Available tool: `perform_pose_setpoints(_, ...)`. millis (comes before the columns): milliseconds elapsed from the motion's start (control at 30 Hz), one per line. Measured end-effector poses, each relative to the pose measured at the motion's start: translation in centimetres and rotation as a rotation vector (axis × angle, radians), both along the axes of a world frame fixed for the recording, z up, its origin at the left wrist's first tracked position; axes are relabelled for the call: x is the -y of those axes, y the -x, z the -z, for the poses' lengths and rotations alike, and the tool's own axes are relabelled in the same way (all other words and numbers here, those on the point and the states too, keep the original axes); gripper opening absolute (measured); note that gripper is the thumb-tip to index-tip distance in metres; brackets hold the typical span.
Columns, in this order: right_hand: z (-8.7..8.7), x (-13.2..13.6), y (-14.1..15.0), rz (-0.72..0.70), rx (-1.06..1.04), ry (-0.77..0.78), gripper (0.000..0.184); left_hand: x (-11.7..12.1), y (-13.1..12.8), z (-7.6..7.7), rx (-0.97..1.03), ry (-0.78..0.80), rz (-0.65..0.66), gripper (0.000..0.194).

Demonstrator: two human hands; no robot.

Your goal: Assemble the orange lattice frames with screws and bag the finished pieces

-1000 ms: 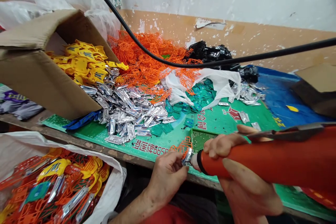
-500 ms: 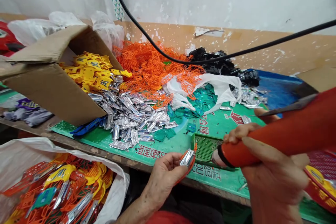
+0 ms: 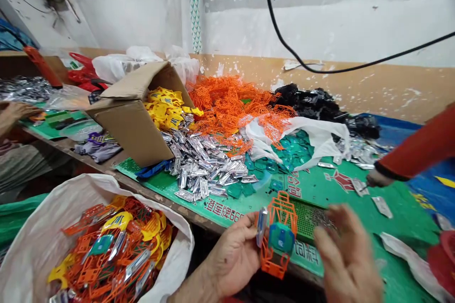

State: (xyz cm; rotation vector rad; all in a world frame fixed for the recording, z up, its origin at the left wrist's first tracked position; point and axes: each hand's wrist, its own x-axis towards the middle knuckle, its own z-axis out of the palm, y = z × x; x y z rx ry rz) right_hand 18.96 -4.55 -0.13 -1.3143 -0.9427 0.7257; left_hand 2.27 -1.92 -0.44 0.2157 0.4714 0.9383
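My left hand [image 3: 236, 253] is closed on an orange plastic frame [image 3: 273, 267] held above the table's front edge. A teal plastic piece [image 3: 282, 238] sits on the frame's face, and a silver piece [image 3: 262, 227] stands along its left side by my fingers. Blurred by motion, my right hand [image 3: 350, 260] is just in front of a shallow green tray [image 3: 302, 220] with small dark screws [image 3: 322, 219] at its right end. Whether its fingers hold anything cannot be made out. Farther right, a red-orange power screwdriver [image 3: 419, 147] points down-left, apart from both hands.
Silver pieces [image 3: 209, 161], orange frames [image 3: 231, 99] and teal pieces [image 3: 298, 147] lie heaped behind. A cardboard box [image 3: 135, 128] holds yellow parts [image 3: 165, 109]. A white sack [image 3: 88, 189] of assembled parts stands at left. A black cable [image 3: 284, 42] hangs overhead. Another person's hand [image 3: 16, 111] shows far left.
My right hand has let go of the screwdriver and moved to the tray; the tool now hangs farther right. My left hand has turned the orange frame so its teal piece shows. The view has shifted left.
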Motion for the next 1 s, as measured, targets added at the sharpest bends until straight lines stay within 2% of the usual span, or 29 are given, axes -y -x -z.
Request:
perform_pose_setpoints(100, 1.3, 0.9, 2.0, -0.108, -0.287, 0.273, 0.053, 0.3, -0.1, 0.5, 0.035, 0.035, 0.007, 0.027)
perform_pose_setpoints(167, 1.3, 1.0, 2.5, -0.182, -0.438, 0.333, 0.048, 0.5, 0.0, 0.7, -0.042, 0.016, 0.032, 0.03)
perform_pose_setpoints(267, 0.7, 0.8, 2.4, -0.23, -0.416, 0.317, 0.045, 0.7, 0.5, 0.6, -0.16, -0.084, 0.111, 0.044)
perform_pose_setpoints(333, 0.1, 0.6, 2.0, -0.31, -0.341, 0.306, 0.042, 0.7, 1.0, 0.4, -0.129, -0.087, 0.128, 0.046)
perform_pose_setpoints(433, -1.0, -0.4, 1.8, -0.6, -0.164, 0.322, 0.037, 0.5, 1.5, 0.4, -0.121, 0.003, 0.03, 0.031)
perform_pose_setpoints(500, -1.7, -2.3, 1.8, -0.784, 0.113, 0.296, 0.034, 0.3, 1.7, 0.5, -0.177, 0.051, -0.035, 0.024)
perform_pose_setpoints(533, -2.0, -3.6, 1.8, -0.818, 0.309, 0.263, 0.034, 0.3, 1.8, 0.6, -0.199, 0.075, -0.058, 0.022)
perform_pose_setpoints(567, -2.1, -5.2, 1.8, -0.79, 0.524, 0.217, 0.035, 0.2, 1.9, 0.6, -0.214, 0.108, -0.081, 0.02)
perform_pose_setpoints(600, -2.0, -6.9, 1.8, -0.682, 0.793, 0.167, 0.035, 0.1, 2.0, 0.6, -0.221, 0.148, -0.105, 0.018)
perform_pose_setpoints(633, -1.8, -8.6, 1.9, -0.623, 0.899, 0.15, 0.031, 0.1, 2.2, 0.6, -0.225, 0.187, -0.129, 0.017)
perform_pose_setpoints(733, -0.5, -13.2, 2.6, -0.592, 1.081, 0.142, 0.025, 0.0, 2.8, 0.2, -0.216, 0.241, -0.171, 0.016)
perform_pose_setpoints(800, 0.6, -14.9, 3.2, -0.613, 1.184, 0.152, 0.022, 0.0, 3.2, -0.1, -0.197, 0.242, -0.188, 0.015)
perform_pose_setpoints(900, 1.8, -15.8, 3.8, -0.636, 1.289, 0.185, 0.016, -0.3, 3.6, -0.6, -0.19, 0.234, -0.216, 0.012)
perform_pose_setpoints(1000, 2.3, -15.9, 3.8, -0.63, 1.291, 0.195, 0.016, -0.7, 3.7, -0.9, -0.213, 0.238, -0.241, 0.009)
